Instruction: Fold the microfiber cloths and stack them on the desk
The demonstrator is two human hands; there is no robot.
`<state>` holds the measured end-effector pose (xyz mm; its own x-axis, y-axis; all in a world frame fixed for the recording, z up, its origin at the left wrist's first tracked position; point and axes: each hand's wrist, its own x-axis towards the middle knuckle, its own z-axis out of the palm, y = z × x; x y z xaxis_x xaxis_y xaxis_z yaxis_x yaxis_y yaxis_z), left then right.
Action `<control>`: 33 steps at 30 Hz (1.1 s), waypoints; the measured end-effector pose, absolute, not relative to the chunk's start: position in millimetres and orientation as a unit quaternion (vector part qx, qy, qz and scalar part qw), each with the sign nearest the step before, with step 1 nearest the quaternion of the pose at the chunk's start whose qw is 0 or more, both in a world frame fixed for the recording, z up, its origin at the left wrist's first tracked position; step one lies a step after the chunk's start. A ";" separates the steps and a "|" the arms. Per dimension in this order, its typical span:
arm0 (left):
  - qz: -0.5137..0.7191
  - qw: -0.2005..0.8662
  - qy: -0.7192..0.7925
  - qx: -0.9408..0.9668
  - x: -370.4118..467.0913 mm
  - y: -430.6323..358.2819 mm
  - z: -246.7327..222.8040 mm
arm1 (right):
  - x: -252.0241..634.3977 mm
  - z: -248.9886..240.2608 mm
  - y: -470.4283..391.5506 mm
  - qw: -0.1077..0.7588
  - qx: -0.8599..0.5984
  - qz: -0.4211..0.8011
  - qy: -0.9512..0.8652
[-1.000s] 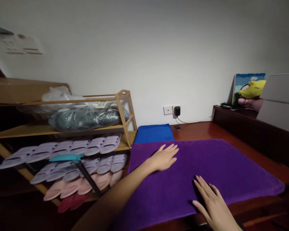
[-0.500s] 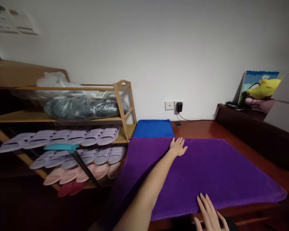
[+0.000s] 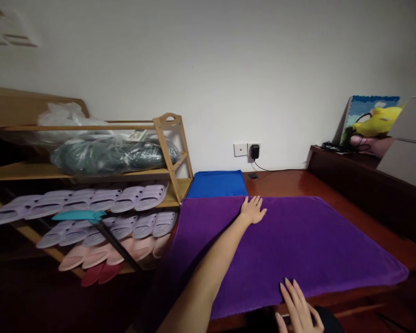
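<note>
A purple towel (image 3: 298,240) lies spread flat over the reddish-brown wooden table (image 3: 284,182), its near edge hanging close to the table's front. My left hand (image 3: 253,210) reaches far across and rests palm down by the towel's back edge, fingers apart. At the near edge, my right hand (image 3: 296,303) has its fingers stretched out, the fingertips on the towel's border. Behind the towel, a folded blue cloth (image 3: 217,184) lies on the table against the wall.
Left of the table stands a wooden shoe rack (image 3: 175,171) with several slippers (image 3: 152,196) and a plastic-wrapped bundle (image 3: 114,150). A turquoise-topped pole (image 3: 114,243) leans before it. A black plug (image 3: 255,151) sits in the wall socket. On the right ledge is a yellow plush toy (image 3: 377,121).
The view has shifted slightly, so everything sits a little further left. Both hands keep nearly the same places on the towel, which looks unchanged.
</note>
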<state>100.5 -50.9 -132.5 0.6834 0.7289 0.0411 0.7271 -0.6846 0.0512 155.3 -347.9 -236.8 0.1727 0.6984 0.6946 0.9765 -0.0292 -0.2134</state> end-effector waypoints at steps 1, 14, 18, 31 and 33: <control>0.033 0.012 0.395 0.918 99.7 -52.6 -131.5 | 154.5 -236.8 -348.9 0.335 -0.686 -0.195 -0.616; 0.158 -0.141 0.358 0.909 37.9 -100.0 -86.2 | 342.3 -142.3 -322.2 0.399 -0.707 0.005 -0.584; 0.136 -0.177 0.491 0.842 -31.2 -87.8 -86.2 | 420.6 -113.7 -220.2 0.269 -0.755 0.050 -0.595; 0.124 -0.152 0.592 0.781 -86.9 -62.2 -123.6 | 454.9 -156.7 -126.3 0.120 -0.810 0.038 -0.572; 0.137 -0.165 0.583 0.783 -89.3 -71.1 -113.0 | 457.5 -150.5 -130.6 0.123 -0.815 0.035 -0.565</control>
